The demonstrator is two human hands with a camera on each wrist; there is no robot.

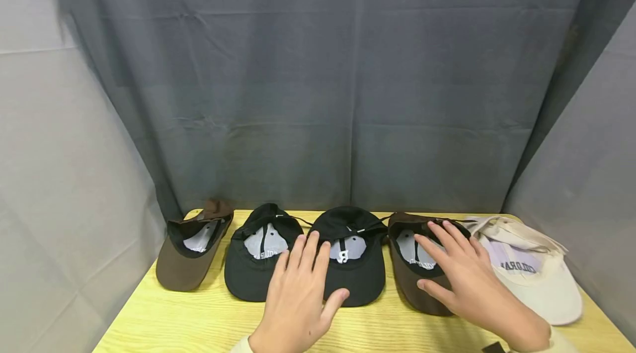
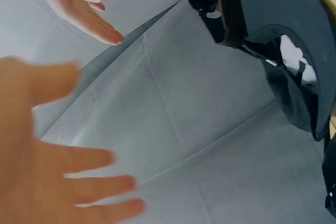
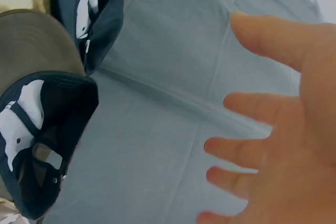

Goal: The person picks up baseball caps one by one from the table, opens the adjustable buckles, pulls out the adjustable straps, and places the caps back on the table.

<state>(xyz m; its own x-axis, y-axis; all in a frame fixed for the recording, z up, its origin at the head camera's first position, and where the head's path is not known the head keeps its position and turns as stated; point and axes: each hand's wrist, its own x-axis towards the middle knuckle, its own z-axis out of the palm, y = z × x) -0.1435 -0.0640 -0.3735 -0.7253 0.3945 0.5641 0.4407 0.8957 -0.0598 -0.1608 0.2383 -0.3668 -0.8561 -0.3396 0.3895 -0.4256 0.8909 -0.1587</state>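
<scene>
Several caps lie upturned in a row on the wooden table. In the head view my left hand, fingers straight and spread, is in front of two black caps. My right hand has its fingers extended over a brown cap, partly hiding it. To its right lies a cream cap with dark lettering inside. A brown cap sits alone at the left end. Both wrist views show the hands raised apart from the caps, holding nothing.
The light wooden table runs back to a grey curtain. Pale cloth walls stand at the left and right sides. A dark tag or band shows by the right cuff.
</scene>
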